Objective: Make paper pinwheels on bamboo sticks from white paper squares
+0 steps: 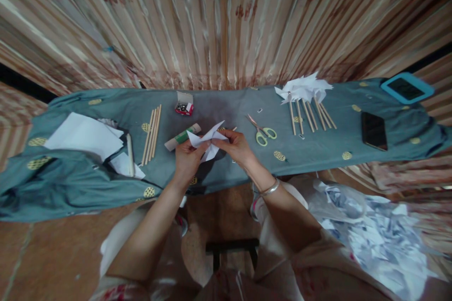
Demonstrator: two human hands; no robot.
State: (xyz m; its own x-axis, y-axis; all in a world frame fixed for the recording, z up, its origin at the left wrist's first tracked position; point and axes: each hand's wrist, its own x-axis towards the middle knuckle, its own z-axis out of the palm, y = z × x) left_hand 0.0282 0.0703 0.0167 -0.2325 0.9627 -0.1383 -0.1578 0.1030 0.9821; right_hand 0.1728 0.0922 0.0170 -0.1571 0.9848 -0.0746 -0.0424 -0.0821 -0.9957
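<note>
Above the middle of the cloth-covered table, a white paper pinwheel (212, 149) is held between my two hands. My left hand (188, 159) pinches its left side, fingers closed on the paper. On the other side, my right hand (237, 146) grips the paper near the centre; a silver bangle circles that wrist. A thin wooden stick end (233, 129) shows just beyond my right fingers, and I cannot tell whether it is joined to the pinwheel. Behind my left hand lies a green and tan tube (182, 137). Scissors (262, 132) with pale green handles rest right of my right hand.
Finished pinwheels on sticks (305, 89) lie at the back right, near a black phone (374, 130) and a blue-framed tablet (407, 88). Leftward are loose sticks (151, 135), a small box of pins (184, 104) and white paper sheets (86, 135). A bag of paper scraps (381, 235) stands low right.
</note>
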